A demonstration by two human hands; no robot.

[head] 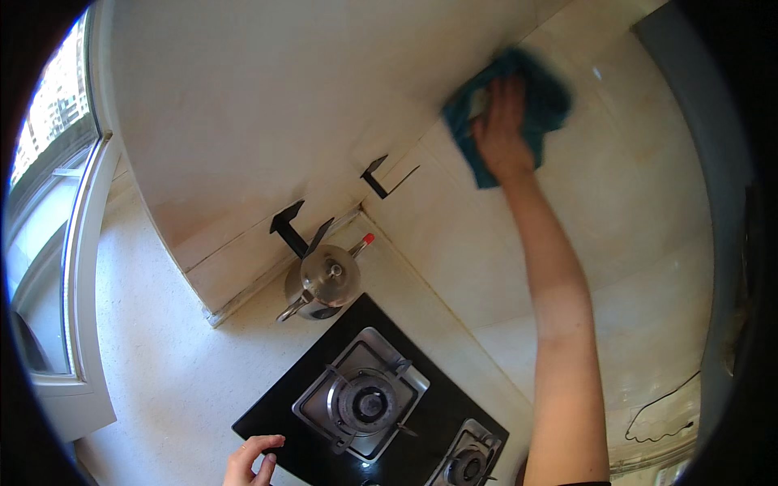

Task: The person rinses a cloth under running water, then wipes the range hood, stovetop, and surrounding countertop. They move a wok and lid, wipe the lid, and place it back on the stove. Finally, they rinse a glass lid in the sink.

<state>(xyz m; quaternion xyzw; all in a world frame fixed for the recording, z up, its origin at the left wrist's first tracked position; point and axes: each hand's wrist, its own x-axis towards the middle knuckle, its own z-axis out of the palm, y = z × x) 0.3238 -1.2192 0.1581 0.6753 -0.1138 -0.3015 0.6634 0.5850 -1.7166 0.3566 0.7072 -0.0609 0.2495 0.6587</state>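
My right hand (506,130) presses a dark teal cloth (538,103) against the tiled wall (614,200) at the upper right, its fingers spread over the cloth. The cloth's outer edge is blurred. My left hand (254,458) is at the bottom edge of the view, by the left corner of the black gas cooktop (273,413), with thumb and fingers apart and nothing between them. A metal kettle (331,276) with a red-tipped spout stands on the counter behind the cooktop, near the wall corner.
Two black wall brackets (292,234) (383,185) stick out near the corner. Burners with metal pan supports (368,404) sit on the cooktop. An open window (79,261) is at the left, beyond the pale counter (152,364). A thin dark cable (653,401) lies at the lower right.
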